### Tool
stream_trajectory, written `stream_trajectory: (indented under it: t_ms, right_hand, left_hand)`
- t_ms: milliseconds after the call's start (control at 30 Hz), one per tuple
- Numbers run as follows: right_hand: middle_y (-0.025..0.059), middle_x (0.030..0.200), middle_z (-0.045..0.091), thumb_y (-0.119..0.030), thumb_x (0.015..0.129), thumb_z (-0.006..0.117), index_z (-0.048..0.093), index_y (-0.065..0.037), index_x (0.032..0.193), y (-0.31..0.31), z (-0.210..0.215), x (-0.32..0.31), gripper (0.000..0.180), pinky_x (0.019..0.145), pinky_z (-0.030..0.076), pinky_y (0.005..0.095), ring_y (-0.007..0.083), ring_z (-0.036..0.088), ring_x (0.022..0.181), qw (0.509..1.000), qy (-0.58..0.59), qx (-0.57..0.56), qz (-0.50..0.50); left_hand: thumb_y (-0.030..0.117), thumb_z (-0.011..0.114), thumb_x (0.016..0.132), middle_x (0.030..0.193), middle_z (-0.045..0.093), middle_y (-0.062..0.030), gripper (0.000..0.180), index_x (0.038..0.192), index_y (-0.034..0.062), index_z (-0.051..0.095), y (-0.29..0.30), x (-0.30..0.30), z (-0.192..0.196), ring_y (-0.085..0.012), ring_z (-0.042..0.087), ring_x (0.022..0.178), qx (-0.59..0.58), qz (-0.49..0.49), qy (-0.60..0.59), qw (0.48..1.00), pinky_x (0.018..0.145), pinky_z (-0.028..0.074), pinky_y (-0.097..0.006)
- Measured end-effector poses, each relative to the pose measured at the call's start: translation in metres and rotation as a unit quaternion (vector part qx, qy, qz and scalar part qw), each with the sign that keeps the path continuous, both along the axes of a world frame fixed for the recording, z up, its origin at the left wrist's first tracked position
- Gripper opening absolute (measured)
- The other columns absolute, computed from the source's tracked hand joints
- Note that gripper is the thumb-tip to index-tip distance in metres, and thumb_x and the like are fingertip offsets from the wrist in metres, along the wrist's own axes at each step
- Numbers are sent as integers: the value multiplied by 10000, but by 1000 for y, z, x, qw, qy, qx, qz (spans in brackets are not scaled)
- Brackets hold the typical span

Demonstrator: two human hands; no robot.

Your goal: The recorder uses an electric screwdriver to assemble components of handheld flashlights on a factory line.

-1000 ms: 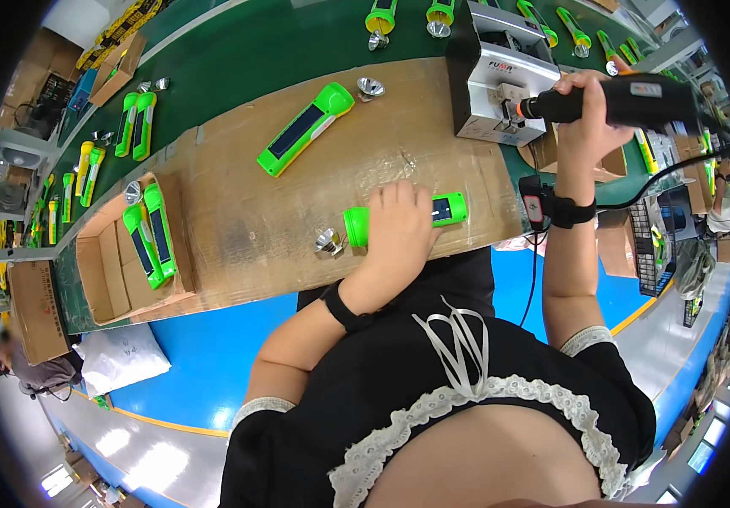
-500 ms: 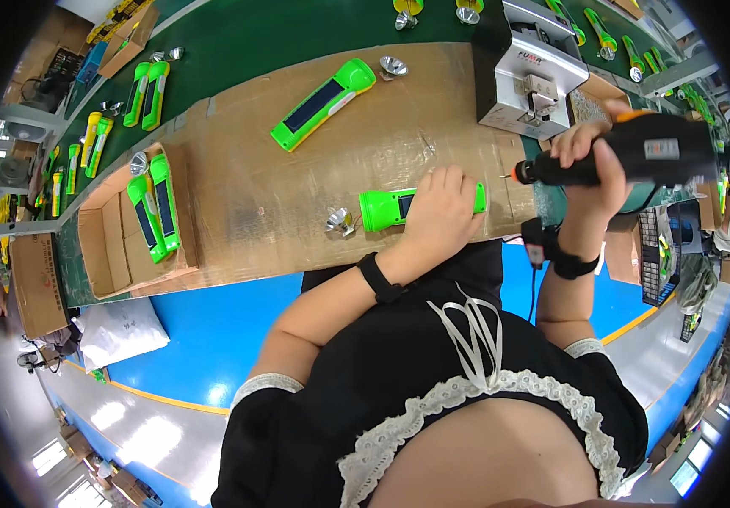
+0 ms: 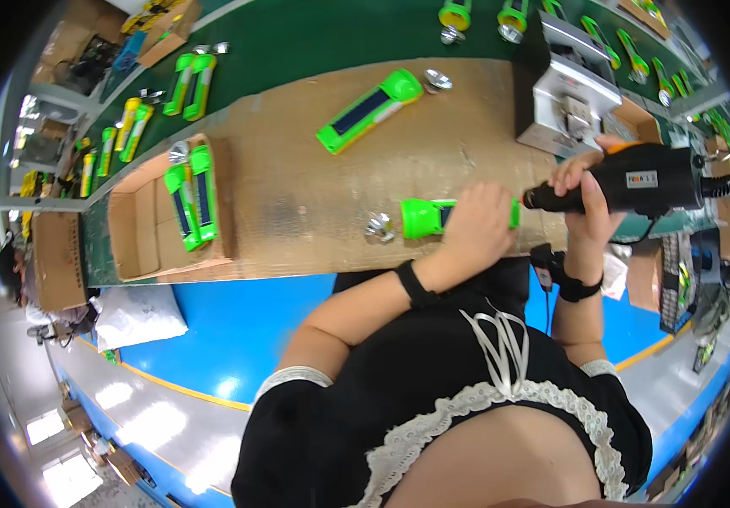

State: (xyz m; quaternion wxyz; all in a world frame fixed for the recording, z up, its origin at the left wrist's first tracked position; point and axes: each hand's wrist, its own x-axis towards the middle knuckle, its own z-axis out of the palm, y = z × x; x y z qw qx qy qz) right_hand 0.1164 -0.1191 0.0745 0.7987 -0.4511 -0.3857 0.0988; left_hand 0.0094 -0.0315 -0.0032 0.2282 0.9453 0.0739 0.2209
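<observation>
A green flashlight with a dark panel lies on its side on the cardboard sheet. My left hand is wrapped over its handle and covers most of it. At its wide end sits a loose silver reflector. My right hand grips a black electric screwdriver, held level with its tip pointing left. That tip is right beside the flashlight's tail end; whether the two touch I cannot tell. Farther off lies another green flashlight, its reflector next to it.
To the left, an open cardboard box holds two flashlights. A silver and black machine stands at the back right, a small parts tray beside it. More flashlights lie on the green bench. A cable hangs near my right wrist.
The screwdriver's tip has come close to the flashlight's tail end, where a gap showed before. My left hand stays on the flashlight. The whole view has shifted, with the bench now farther right.
</observation>
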Motion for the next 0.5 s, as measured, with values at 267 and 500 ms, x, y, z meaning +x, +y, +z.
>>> stream_trajectory:
  t_ms: [267,500]
  right_hand:
    - [65,688,504,-70,830,615,383,2,1144,10,-18,8,398,584,438,283,150,510,580,996,-21,-59,60]
    - [66,671,498,-88,831,614,380,5,1151,13,-20,9,407,581,443,282,150,503,562,998,-20,-61,28]
  left_hand:
    - [285,749,619,903,470,-135,484,942,15,508,2,2,3,-292,484,879,-27,-7,21,999,765,384,-380]
    - [276,758,604,882,472,-126,467,917,25,521,7,4,0,-289,484,875,-36,-9,0,999,764,384,-381]
